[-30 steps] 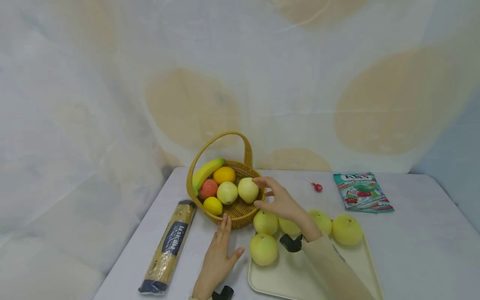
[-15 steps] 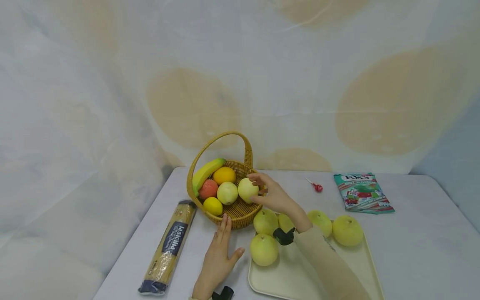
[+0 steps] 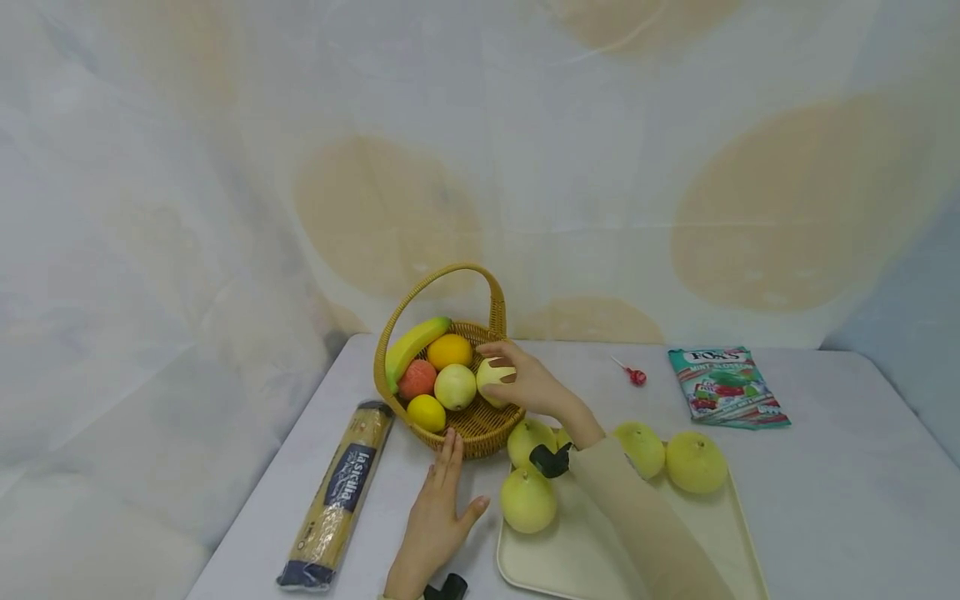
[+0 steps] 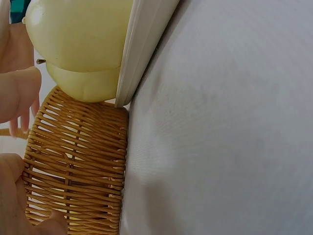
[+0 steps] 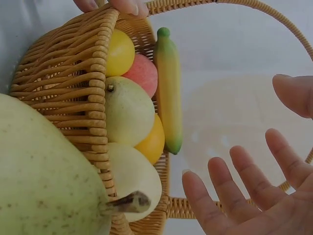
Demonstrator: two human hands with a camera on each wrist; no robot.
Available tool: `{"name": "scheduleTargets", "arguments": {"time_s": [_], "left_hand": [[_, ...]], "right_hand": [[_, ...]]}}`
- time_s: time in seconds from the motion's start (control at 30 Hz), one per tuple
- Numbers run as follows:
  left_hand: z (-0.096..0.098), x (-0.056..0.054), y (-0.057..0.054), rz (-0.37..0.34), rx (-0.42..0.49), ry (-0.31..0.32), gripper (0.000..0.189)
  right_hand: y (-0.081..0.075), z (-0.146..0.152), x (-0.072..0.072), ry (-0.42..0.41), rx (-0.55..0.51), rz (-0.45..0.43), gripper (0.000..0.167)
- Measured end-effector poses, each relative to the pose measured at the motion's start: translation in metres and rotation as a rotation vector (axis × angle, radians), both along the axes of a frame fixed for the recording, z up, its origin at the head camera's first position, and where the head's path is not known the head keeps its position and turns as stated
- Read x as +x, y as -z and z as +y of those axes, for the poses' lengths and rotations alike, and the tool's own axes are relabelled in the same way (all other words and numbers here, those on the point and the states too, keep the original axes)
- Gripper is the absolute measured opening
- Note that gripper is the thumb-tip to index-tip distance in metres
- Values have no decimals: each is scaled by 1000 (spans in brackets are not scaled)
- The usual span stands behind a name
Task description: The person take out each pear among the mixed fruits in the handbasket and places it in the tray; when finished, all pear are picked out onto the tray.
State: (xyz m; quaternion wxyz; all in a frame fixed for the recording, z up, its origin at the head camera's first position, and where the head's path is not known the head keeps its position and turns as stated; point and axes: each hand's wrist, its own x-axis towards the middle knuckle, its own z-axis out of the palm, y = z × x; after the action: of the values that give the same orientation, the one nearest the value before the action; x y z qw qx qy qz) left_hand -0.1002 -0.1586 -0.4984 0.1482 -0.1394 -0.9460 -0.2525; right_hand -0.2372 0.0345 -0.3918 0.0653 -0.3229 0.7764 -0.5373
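My right hand (image 3: 536,387) hovers over the right side of a wicker basket (image 3: 480,440), its fingers spread and loosely bent above a pale pear (image 5: 134,171). In the right wrist view a gap shows between those fingers and the pear. My left hand (image 3: 437,521) reaches up to the basket's near rim, straight fingertips resting against it and the thumb held apart. Inside the basket lie a second pear (image 3: 455,387), an orange (image 3: 450,352), a lemon (image 3: 426,412), a red round fruit (image 3: 417,380) and a banana (image 3: 416,343).
Right of the basket, a cream tray (image 3: 592,558) bears several more pears (image 3: 528,500), close against the wicker. A pack of spaghetti (image 3: 337,500) lies on the left. Behind the tray are a red lollipop (image 3: 636,377) and a teal candy bag (image 3: 726,387).
My right hand has moved left, farther over the basket, so its fingers now overlap the right pear in the head view. The left hand and the fruit have stayed in place.
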Motion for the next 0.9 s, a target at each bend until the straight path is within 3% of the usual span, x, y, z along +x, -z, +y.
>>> {"name": "scheduleTargets", "arguments": {"time_s": [0.23, 0.53, 0.9], "left_hand": [[0, 0, 1, 11, -8, 2, 88], [1, 0, -1, -38, 13, -6, 88], [0, 0, 0, -22, 11, -2, 86]], "right_hand": [[-8, -9, -1, 13, 29, -35, 56], [-6, -15, -6, 15, 53, -17, 56], [-7, -21, -14, 18, 72, -51, 56]]}}
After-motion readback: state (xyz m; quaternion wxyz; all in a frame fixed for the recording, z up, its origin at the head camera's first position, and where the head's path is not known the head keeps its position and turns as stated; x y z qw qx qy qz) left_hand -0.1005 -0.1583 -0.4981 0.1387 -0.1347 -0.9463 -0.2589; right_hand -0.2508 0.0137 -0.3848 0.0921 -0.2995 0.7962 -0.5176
